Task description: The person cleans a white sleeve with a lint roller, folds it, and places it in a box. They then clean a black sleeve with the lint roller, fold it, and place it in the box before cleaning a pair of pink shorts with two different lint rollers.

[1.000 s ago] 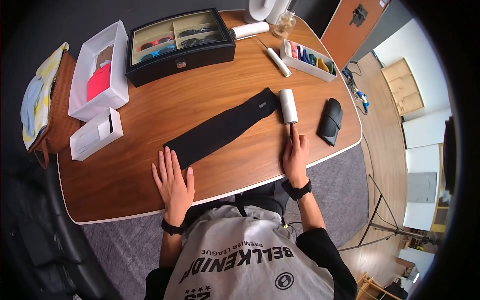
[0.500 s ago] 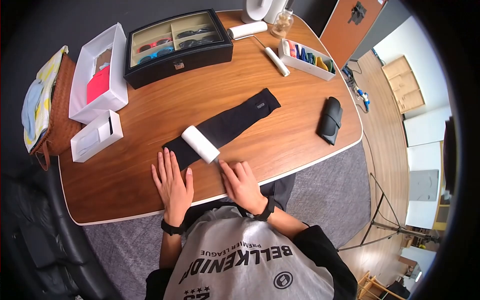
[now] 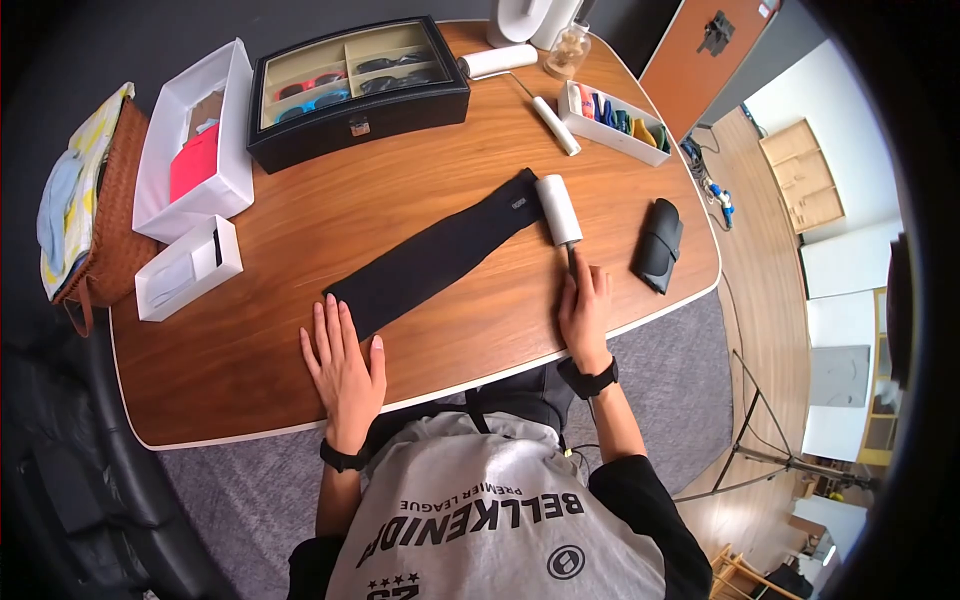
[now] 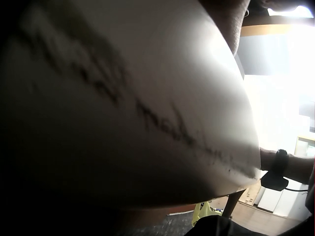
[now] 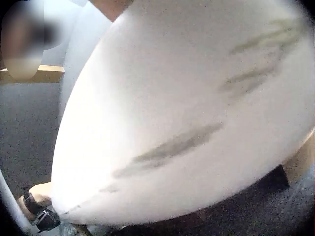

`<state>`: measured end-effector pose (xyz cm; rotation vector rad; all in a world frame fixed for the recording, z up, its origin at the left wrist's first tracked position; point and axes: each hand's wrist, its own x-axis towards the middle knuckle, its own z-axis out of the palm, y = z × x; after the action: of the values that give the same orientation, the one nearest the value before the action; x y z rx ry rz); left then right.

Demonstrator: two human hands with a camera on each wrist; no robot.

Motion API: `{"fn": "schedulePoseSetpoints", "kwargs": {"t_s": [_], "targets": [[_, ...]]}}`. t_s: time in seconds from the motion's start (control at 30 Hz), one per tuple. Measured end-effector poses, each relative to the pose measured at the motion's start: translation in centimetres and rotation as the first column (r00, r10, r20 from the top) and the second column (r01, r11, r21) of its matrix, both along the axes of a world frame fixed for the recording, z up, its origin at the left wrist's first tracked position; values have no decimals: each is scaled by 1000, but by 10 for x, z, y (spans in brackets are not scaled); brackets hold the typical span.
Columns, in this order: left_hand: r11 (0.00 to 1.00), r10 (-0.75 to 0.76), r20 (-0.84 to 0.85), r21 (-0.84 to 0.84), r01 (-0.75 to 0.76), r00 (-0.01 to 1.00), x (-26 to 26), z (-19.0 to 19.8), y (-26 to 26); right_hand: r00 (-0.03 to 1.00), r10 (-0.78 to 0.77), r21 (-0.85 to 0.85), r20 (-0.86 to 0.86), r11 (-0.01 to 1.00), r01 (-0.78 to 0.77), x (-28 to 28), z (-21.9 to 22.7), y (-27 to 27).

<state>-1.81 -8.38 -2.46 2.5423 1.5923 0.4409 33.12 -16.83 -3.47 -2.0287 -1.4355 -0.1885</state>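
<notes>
In the head view, a black fabric sleeve (image 3: 435, 255) with a small label near its far end lies flat and slanted across the wooden table. My left hand (image 3: 345, 360) lies with spread, straight fingers at the sleeve's near left end, fingertips on its edge. A white lint roller (image 3: 558, 210) is in my right hand (image 3: 586, 315), which grips the dark handle with the index finger stretched along it. The roller's head is right at the far right end of the sleeve. Both wrist views are filled by a pale, blurred surface; neither hand's fingers show there.
At the back stands a black glasses case (image 3: 360, 100) with a clear lid. White boxes (image 3: 195, 205) and a woven basket (image 3: 120, 215) line the left. A second roller (image 3: 555, 125), a tray of rolled cloths (image 3: 615, 130) and a black pouch (image 3: 658, 245) are on the right.
The lint roller went from beside the sleeve's far end to its near left part, then back to the far right end, held by my right hand throughout. My left hand stayed in place.
</notes>
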Motion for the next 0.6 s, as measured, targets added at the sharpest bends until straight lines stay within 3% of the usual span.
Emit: {"fn": "schedulePoseSetpoints", "kwargs": {"t_s": [0.17, 0.37, 0.47, 0.6], "targets": [[1000, 5, 4, 0, -5, 1000, 0, -1, 0, 997, -25, 13, 68, 1000, 25, -3, 0, -3], [1000, -11, -2, 3, 11, 1000, 0, 1, 0, 973, 221, -13, -62, 975, -222, -81, 7, -6], [1000, -9, 2, -1, 9, 1000, 0, 0, 1, 913, 374, -5, -161, 925, -379, -124, 16, -7], [1000, 1, -1, -4, -1, 1000, 1, 1, 1, 872, 458, 4, -173, 885, -465, -142, 15, -1]]}}
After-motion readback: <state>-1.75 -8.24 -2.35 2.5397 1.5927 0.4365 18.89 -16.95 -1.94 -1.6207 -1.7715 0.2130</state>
